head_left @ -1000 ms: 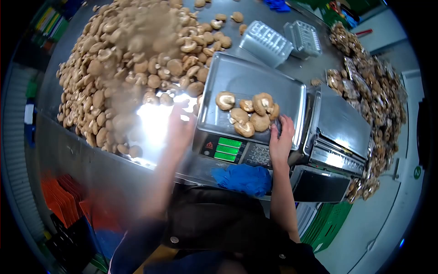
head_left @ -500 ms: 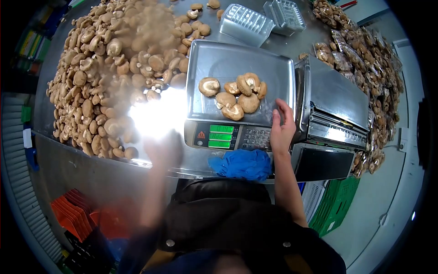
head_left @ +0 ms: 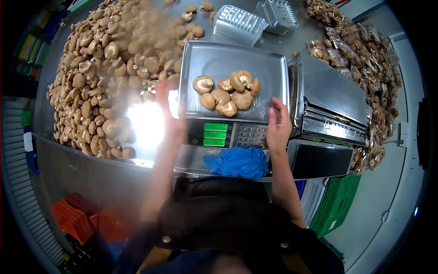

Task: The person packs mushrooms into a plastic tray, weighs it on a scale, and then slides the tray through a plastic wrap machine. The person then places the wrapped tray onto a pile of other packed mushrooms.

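Observation:
Several brown shiitake mushrooms lie in a loose group on the metal weighing tray of a scale. My left hand, blurred by motion, is at the tray's left edge; its fingers look stretched out and apart, and I see nothing in them. Near the tray's lower right corner is my right hand, half curled and holding nothing, with a gap between thumb and fingers. Green digits glow on the scale's display. A crumpled blue plastic piece lies below the keypad.
A large heap of loose mushrooms covers the table's left side. Clear plastic trays stand behind the scale. To the right is a metal wrapping machine, with many wrapped mushroom packs beyond. Green crates stand below.
Another mushroom now sits at the left of the group on the weighing tray. My left hand has moved up toward the tray's left edge. The right hand stays beside the tray.

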The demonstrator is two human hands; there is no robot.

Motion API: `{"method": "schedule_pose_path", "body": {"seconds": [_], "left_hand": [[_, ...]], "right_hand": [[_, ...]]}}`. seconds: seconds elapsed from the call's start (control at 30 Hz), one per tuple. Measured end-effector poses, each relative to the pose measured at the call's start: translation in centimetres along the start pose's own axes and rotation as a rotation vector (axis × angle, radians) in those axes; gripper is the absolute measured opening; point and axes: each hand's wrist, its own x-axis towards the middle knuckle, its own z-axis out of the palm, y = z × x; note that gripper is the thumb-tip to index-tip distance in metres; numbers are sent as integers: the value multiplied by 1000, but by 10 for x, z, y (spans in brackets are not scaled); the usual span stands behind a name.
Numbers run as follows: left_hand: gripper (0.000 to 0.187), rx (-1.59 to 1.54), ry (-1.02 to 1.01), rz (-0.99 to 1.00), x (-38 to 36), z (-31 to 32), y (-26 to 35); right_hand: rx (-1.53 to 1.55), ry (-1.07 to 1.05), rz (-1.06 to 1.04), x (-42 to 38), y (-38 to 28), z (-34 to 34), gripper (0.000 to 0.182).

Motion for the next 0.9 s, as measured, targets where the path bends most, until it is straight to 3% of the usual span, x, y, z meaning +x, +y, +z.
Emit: {"method": "schedule_pose_path", "body": {"seconds": [0.03,0.1,0.13,0.17,0.2,0.23,0.3,0.43,0.5,0.57,0.63,0.67,0.77,0.83,0.87,0.9], "left_hand": [[45,-18,100,-49,7,-16,-10],[32,-4,145,-350,13,-38,-16],[25,134,148,-383,12,-36,-20],[28,92,-80,-325,4,-35,-82],[31,142,-189,-194,-2,-22,-100],[35,189,-298,-63,-5,-12,-104],[45,181,-442,-75,-7,7,-104],[49,161,-275,-91,-24,17,-100],[45,-173,-64,-413,-42,21,-128],[47,-589,262,-725,-28,2,-77],[49,-382,216,-445,-23,-18,-76],[49,-440,172,-367,-24,-20,-71],[47,-194,70,44,2,-6,-14],[45,-89,-37,116,17,2,27],[44,-173,-99,50,21,5,42],[45,-167,-103,135,25,11,49]], "right_hand": [[16,11,-4,-1,2,-3,27],[87,25,14,-4,9,-6,26],[66,9,23,-5,12,-8,27],[80,-7,28,-6,12,-6,27],[91,-22,35,-8,12,-6,27],[99,-38,42,-9,12,-6,27],[112,-56,23,-11,6,-3,24],[47,-89,-95,-8,-10,-5,20],[25,-87,-91,-10,-9,-7,20],[22,-77,-40,-12,-5,-10,19],[26,-76,-18,-16,0,-9,19],[31,-79,-22,-17,3,-7,19],[29,-92,-43,-17,-4,-3,19],[38,-90,-76,-13,-14,2,19],[44,-85,-94,-11,-18,2,19],[48,-80,-110,-10,-21,2,19]]}}
